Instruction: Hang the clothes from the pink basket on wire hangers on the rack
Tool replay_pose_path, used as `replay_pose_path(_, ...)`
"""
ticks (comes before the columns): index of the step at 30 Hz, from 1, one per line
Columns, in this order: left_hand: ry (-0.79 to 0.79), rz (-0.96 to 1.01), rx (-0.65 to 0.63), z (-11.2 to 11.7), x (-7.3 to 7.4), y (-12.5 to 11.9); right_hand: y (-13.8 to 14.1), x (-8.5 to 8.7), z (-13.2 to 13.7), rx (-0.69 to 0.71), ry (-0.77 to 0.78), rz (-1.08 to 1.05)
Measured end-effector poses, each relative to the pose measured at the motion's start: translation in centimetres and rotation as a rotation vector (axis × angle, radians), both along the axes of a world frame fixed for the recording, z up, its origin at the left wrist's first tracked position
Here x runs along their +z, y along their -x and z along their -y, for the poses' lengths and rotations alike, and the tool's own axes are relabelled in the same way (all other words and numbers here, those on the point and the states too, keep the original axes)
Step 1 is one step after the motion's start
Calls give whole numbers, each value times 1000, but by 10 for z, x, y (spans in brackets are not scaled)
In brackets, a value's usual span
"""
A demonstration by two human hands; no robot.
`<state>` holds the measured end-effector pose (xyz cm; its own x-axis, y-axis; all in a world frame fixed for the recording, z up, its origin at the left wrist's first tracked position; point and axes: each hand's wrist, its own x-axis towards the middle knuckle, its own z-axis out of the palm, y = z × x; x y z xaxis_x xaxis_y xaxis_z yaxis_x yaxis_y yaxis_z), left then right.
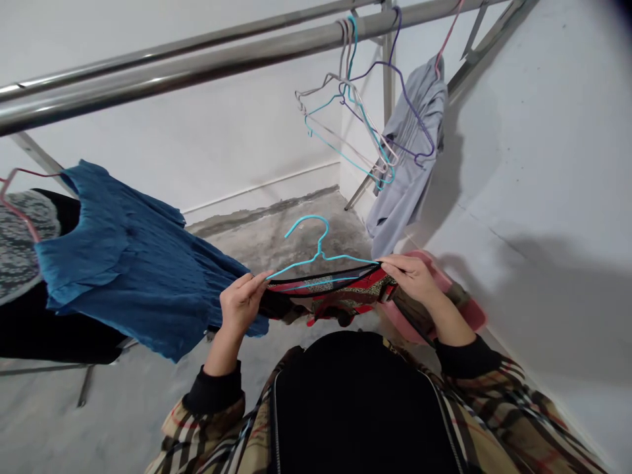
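Note:
A light blue wire hanger point(320, 247) is in front of me, its hook upward. A red, black and grey patterned garment point(353, 301) with a black-edged neckline hangs on it, the hanger's lower bar showing inside the opening. My left hand point(241, 301) is closed at the left end, pinching the garment's shoulder against the hanger's arm. At the right end, my right hand point(412, 275) pinches the other shoulder of the garment by the hanger's tip. The garment's lower part is mostly out of sight beneath.
Metal rails point(197, 62) cross overhead. Several bare wire hangers point(368, 122) and a grey garment point(412, 131) hang at the right. A blue garment point(133, 243) and a black-and-grey garment point(29, 243) hang at the left. A pink basin point(474, 313) stands by the right wall.

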<state>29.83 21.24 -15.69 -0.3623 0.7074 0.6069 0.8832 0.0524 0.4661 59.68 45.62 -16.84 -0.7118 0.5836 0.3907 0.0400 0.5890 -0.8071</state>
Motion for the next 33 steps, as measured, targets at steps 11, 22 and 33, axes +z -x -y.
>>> replay_pose_path(11, -132, -22, 330, -7, 18, 8, 1, 15, 15, 136, 178, 115)
replay_pose_path(22, -88, 901, -136, -62, 5, -99, 76, -2, 97, 78, -190, 17)
replay_pose_path(33, -451, 816, 40, -43, 94, -5, 57, -20, 94, 150, -41, 43)
